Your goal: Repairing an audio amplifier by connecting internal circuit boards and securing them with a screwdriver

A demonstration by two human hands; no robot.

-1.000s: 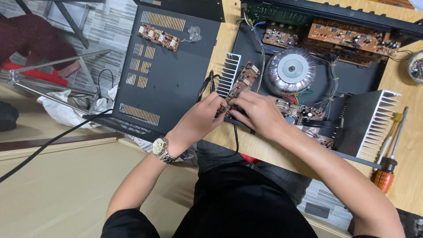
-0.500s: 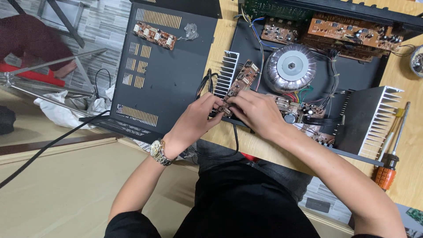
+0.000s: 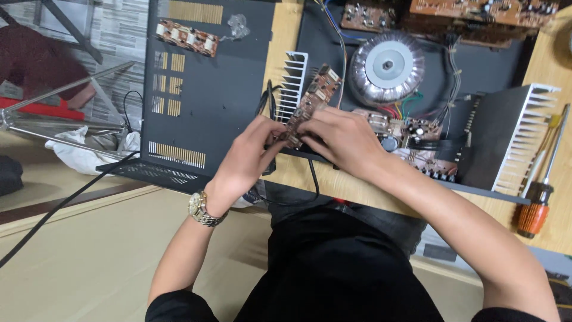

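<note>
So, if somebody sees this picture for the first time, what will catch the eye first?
First, the two hands in the middle: the left hand and the right hand together hold a narrow brown circuit board beside a white finned heat sink. Behind them, the large round silver transformer sits in the open black chassis. At the far right, an orange-handled screwdriver lies on the wooden table.

Brown circuit board (image 3: 313, 101); silver-grey toroidal transformer (image 3: 386, 68); white finned heat sink (image 3: 530, 134); black vented cover (image 3: 208, 83); orange-handled screwdriver (image 3: 533, 214); gold-toned, possibly two-tone, wristwatch (image 3: 202, 209).
</note>
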